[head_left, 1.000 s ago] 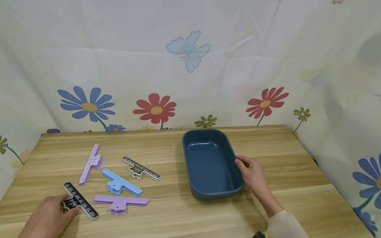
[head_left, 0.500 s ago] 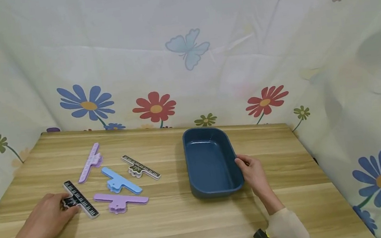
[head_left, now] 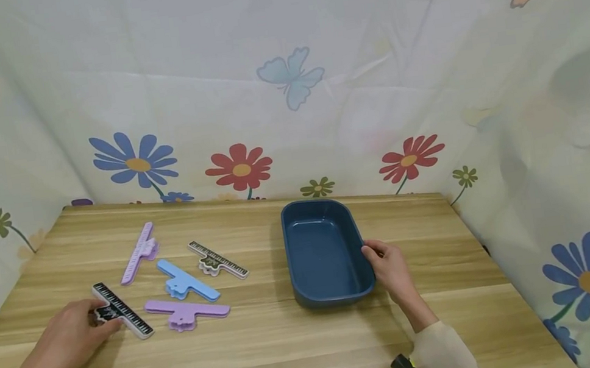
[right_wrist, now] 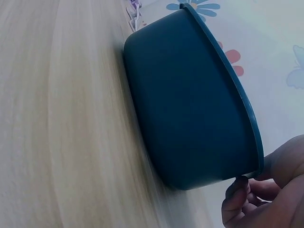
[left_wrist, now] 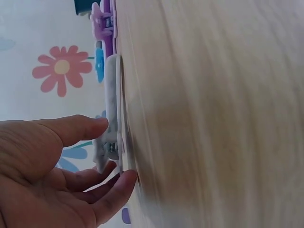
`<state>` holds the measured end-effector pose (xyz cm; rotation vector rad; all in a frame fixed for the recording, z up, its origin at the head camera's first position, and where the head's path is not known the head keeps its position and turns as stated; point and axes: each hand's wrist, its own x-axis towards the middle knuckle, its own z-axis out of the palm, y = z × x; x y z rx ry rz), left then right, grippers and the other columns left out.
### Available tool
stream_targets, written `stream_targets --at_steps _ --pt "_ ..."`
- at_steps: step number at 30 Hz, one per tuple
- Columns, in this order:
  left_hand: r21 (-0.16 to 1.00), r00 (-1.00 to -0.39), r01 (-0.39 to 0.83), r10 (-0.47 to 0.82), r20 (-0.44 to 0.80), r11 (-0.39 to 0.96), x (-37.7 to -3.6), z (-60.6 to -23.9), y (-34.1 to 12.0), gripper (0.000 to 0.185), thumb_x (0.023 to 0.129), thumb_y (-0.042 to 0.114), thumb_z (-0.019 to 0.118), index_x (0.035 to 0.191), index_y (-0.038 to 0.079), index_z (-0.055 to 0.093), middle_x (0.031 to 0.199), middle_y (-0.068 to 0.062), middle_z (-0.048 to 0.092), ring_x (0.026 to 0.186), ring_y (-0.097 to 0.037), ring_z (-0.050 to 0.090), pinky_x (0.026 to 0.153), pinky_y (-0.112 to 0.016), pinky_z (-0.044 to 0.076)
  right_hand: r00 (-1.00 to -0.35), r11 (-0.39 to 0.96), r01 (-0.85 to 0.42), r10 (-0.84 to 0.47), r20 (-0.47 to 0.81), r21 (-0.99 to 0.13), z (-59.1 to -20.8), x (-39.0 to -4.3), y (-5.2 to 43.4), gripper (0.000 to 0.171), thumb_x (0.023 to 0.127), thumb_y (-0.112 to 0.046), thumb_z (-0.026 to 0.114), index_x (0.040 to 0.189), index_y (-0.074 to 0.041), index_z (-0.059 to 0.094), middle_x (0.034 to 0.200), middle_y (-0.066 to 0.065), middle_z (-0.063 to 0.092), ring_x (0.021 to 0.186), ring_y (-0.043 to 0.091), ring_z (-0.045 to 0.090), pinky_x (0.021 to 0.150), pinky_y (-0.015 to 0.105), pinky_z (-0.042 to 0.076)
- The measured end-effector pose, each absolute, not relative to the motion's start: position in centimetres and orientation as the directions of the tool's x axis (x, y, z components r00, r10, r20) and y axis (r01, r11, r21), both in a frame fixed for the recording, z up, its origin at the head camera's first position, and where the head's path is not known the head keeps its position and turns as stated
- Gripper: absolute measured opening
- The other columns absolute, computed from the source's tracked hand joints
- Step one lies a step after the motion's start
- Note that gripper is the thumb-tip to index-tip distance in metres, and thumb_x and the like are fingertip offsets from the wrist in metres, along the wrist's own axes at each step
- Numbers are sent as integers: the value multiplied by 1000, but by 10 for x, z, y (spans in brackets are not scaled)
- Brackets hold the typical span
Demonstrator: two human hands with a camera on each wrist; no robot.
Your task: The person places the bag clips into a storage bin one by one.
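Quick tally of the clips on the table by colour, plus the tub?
Purple clips: 2
Blue clip: 1
Black ruler-print clips: 2
Dark blue tub: 1
Total: 6

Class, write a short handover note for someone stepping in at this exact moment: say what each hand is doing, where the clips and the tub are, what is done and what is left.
Left hand: thumb and fingers pinch the near black ruler-print clip, which lies on the table.
Right hand: grips the right rim of the dark blue tub, which stands on the table.
Other clips, all on the table left of the tub: far purple clip, blue clip, second ruler-print clip, near purple clip.
Done: nothing is in the tub.
Left, judging by the layout: probably all five clips go into the tub, starting with the pinched one.
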<state>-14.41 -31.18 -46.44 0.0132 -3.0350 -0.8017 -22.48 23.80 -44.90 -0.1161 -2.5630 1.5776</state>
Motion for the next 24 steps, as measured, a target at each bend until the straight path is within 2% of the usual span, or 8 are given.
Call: stream_targets --at_steps 6,12,18,24 --pt "511 -999 -52 -38 -37 858 -142 -461 -314 67 91 29 78 122 -24 52 88 -20 67 78 -28 61 63 -36 44 -989 452 -2 131 68 -892 -450 -225 239 31 104 -7 60 128 11 66 125 28 67 108 32 64 79 22 52" --pt "526 -999 -44 -46 -9 849 -140 -459 -316 68 92 30 79 126 -22 52 91 -24 68 82 -32 63 65 -39 46 -989 453 -3 129 69 -892 -451 -225 239 30 104 -7 60 128 11 66 126 28 66 108 32 63 78 20 50" --pt "582 -998 -51 -57 -7 812 -141 -454 -316 72 96 31 75 132 -25 46 97 -32 66 84 -33 65 61 -33 48 -990 450 2 129 63 -893 -450 -224 240 30 104 -8 60 128 11 67 125 27 67 107 32 63 77 20 50" --pt "611 -997 -64 -72 -12 789 -140 -443 -313 71 99 31 72 136 -22 46 101 -32 68 87 -33 68 59 -29 49 -990 450 2 126 61 -893 -450 -225 240 30 105 -9 60 128 10 66 125 27 67 107 32 63 77 18 49"
